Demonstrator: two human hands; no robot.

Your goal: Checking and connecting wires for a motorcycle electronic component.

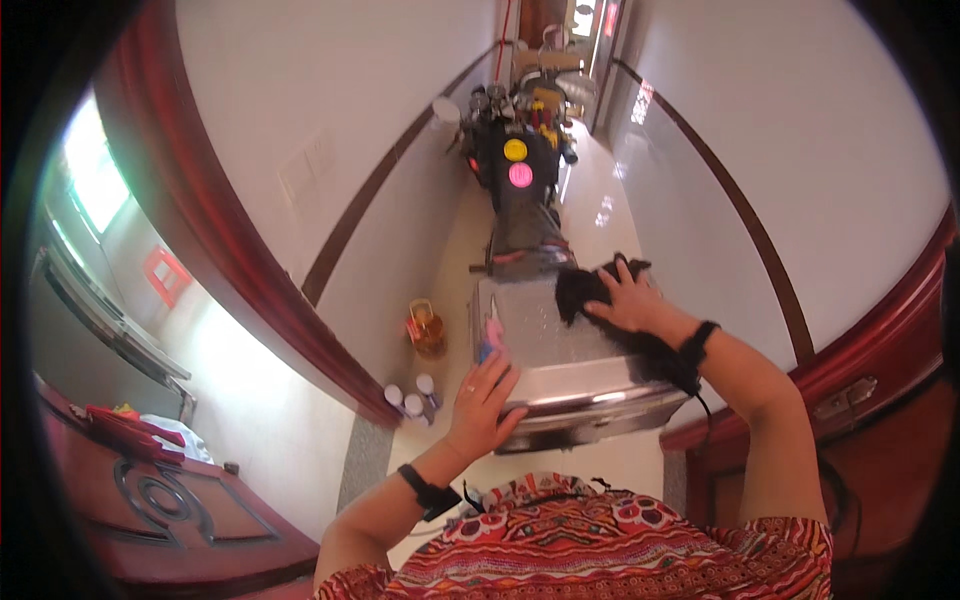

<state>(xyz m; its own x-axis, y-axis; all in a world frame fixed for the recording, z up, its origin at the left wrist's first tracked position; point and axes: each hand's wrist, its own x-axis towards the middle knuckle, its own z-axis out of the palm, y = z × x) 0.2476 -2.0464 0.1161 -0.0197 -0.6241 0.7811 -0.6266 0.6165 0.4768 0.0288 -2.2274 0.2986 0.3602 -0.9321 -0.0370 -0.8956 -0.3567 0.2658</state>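
A silver box with a flat metallic top (540,385) stands directly in front of me. Black fur, apparently a cat (585,290), lies along the top's right side. My right hand (632,300) rests on the fur with its fingers spread; how the animal's head and legs lie is hard to make out. My left hand (482,405) lies at the box's near left edge, fingers stretched out and thumb apart. Just beyond its fingertips is a small pink and blue tool (492,335) with a pointed silver tip, its exact kind unclear. Black bands circle both wrists.
Past the box, a black motorcycle (525,225) takes up the narrow corridor between white walls. On the floor at left stand a jug of amber liquid (428,335) and several white-capped bottles (413,404). Dark red doors (190,510) flank me; a red stool (167,278) shows through the left doorway.
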